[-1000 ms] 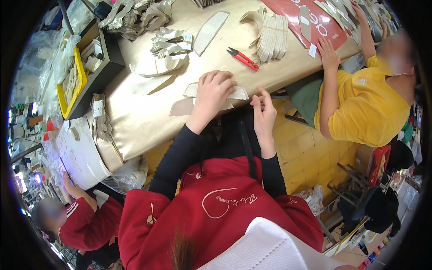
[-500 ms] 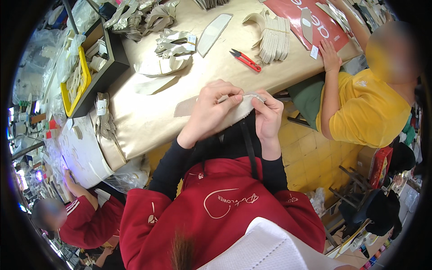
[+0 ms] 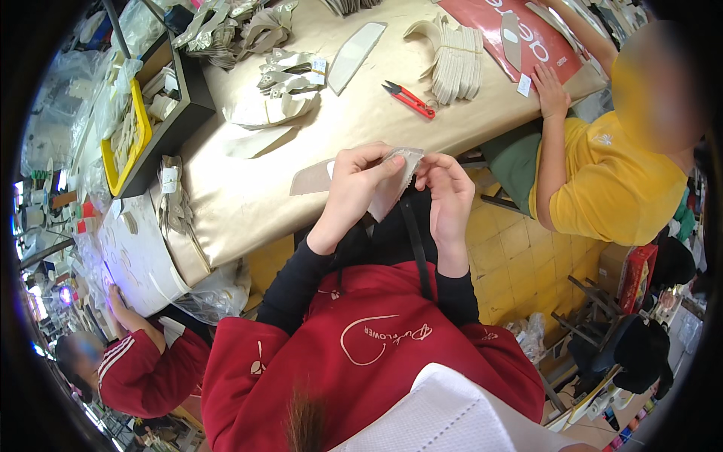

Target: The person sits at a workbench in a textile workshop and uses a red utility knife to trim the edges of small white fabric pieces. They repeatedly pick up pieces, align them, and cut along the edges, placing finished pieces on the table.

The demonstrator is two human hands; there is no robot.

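My left hand (image 3: 354, 188) is closed on a grey-beige cut piece (image 3: 390, 192) of fabric or leather, thumb on its face. The piece hangs tilted, its jagged edge toward my right hand (image 3: 446, 188). My right fingers are curled, thumb and forefinger close together at the piece's upper right edge; whatever they pinch is too small to make out. On the table beside my left hand lies another flat grey piece (image 3: 310, 179). Red-handled thread snips (image 3: 410, 100) lie beyond my hands, next to a banded stack of beige pieces (image 3: 457, 64).
The table (image 3: 218, 169) is covered in brown paper and holds bundles of pieces (image 3: 290, 71) and a curved grey piece (image 3: 357, 56). A dark box with a yellow tray (image 3: 124, 154) stands left. A person in yellow (image 3: 610, 177) sits right, near a red sheet (image 3: 489, 26); another person (image 3: 154, 369) works lower left.
The held piece has turned from lying sideways to hanging down more steeply. My right hand has eased off its firm hold and curled its fingers at the edge.
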